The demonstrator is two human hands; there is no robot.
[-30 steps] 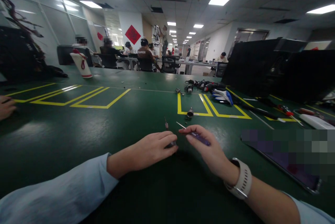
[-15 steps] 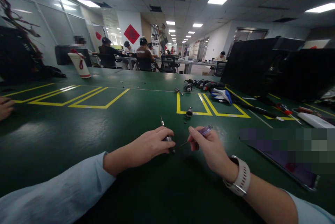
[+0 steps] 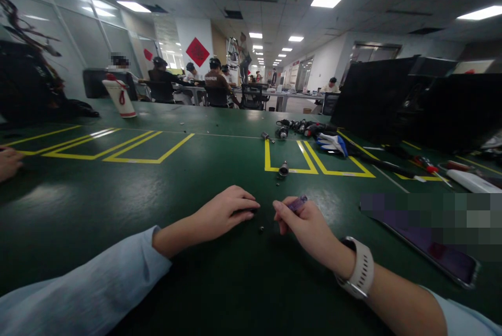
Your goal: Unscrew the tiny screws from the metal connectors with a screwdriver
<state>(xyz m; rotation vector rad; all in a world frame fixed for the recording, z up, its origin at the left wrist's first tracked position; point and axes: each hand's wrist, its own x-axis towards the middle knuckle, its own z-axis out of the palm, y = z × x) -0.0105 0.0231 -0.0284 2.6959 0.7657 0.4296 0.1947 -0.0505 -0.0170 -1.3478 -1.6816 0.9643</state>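
My left hand (image 3: 225,213) rests low over the green table, fingers curled around a metal cylindrical part (image 3: 254,210). Only a dark bit of that part shows between fingertips and thumb. My right hand (image 3: 300,221) grips a screwdriver (image 3: 297,203) by its translucent purple handle; the thin shaft is hard to make out against the table. Below the gap between my hands lies a small metal piece, perhaps a nut (image 3: 261,229). Farther off, a cup-shaped metal part (image 3: 283,169) lies on the yellow tape, with another tiny piece (image 3: 277,184) just in front.
On the right lie a phone (image 3: 439,252), a blue-and-white glove (image 3: 332,143) and a red-tipped screwdriver (image 3: 431,167). Dark metal parts (image 3: 282,132) cluster toward the back. A paper cup (image 3: 120,96) stands at far left. Another person's hand (image 3: 10,162) shows at the left edge.
The metal part in my left hand has tipped so its shaft no longer shows. My right hand has shifted slightly left and down with the screwdriver.
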